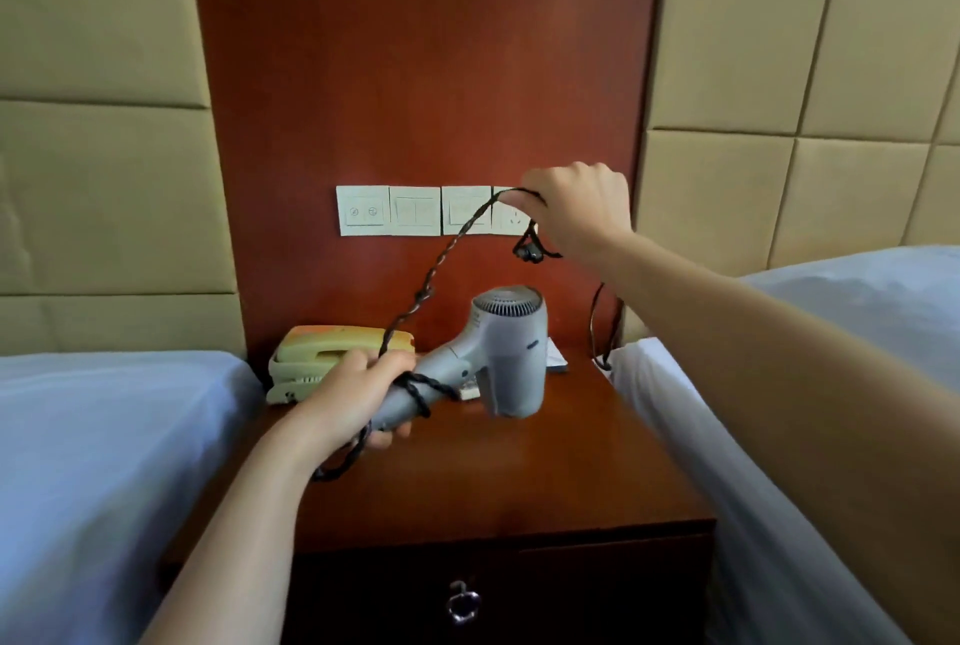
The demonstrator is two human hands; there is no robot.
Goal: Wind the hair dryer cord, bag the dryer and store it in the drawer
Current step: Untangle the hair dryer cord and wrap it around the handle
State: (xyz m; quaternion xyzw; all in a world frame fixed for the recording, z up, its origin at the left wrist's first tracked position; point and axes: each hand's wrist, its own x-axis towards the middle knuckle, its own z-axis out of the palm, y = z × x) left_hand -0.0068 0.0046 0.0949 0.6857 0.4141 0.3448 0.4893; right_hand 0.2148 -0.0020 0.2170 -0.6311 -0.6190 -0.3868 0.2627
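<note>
A grey hair dryer (506, 353) hangs above the nightstand, nozzle pointing down. My left hand (353, 397) grips its handle. A twisted black cord (441, 259) is looped around the handle next to my fingers, and a slack loop hangs below my wrist. From there the cord rises to my right hand (576, 210), which pinches it high up in front of the wall switches. The black plug (530, 252) dangles just under that hand. The drawer (498, 592) at the nightstand's front is closed; its metal ring pull (462, 603) hangs down. No bag is in view.
A cream telephone (322, 363) sits at the back left of the wooden nightstand (519, 478). A white card (553, 358) lies behind the dryer. A switch and socket panel (415, 210) is on the wall. Beds (93, 462) flank both sides; another cable (597, 322) hangs at right.
</note>
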